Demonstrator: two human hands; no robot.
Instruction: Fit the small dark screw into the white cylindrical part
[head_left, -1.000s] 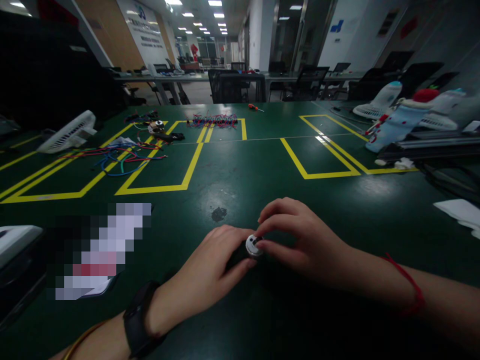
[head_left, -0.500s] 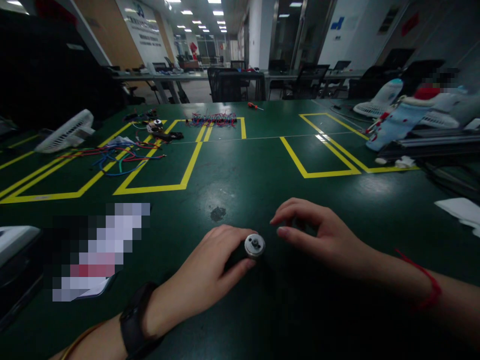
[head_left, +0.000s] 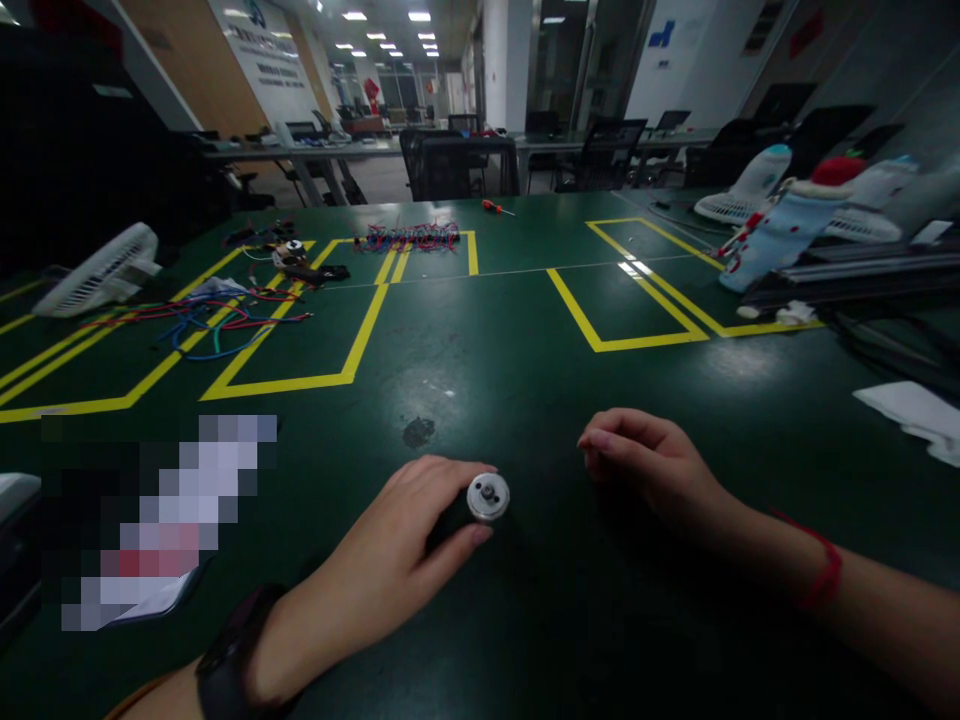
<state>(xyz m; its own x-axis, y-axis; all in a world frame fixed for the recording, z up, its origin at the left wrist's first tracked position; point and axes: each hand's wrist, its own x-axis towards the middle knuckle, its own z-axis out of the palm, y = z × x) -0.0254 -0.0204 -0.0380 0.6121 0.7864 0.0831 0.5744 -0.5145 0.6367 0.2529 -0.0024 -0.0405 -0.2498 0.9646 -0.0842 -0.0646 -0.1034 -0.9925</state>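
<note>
My left hand [head_left: 420, 535] is wrapped round a small cylindrical metal motor [head_left: 488, 497], thumb on the near side and fingers on the far side. Its round silver end faces up, showing a central shaft and two dark holes. The hand hides most of the motor's body. To the right, apart from the motor, my right hand [head_left: 649, 465] is closed, with its thumb against the curled fingers. Whatever these fingers may hold is hidden.
On the green table [head_left: 480, 380], yellow tape marks rectangles. Loose coloured wires [head_left: 217, 315] and a white fan [head_left: 105, 270] lie left; a bundle of wires [head_left: 412, 236] and an orange screwdriver [head_left: 495, 207] lie farther back. At right are a snowman-like figure [head_left: 780, 235] and dark metal bars [head_left: 847, 280].
My right hand has drawn away to the right from the motor, and its fingers have closed. My left hand keeps its grip on the motor. The view has shifted slightly.
</note>
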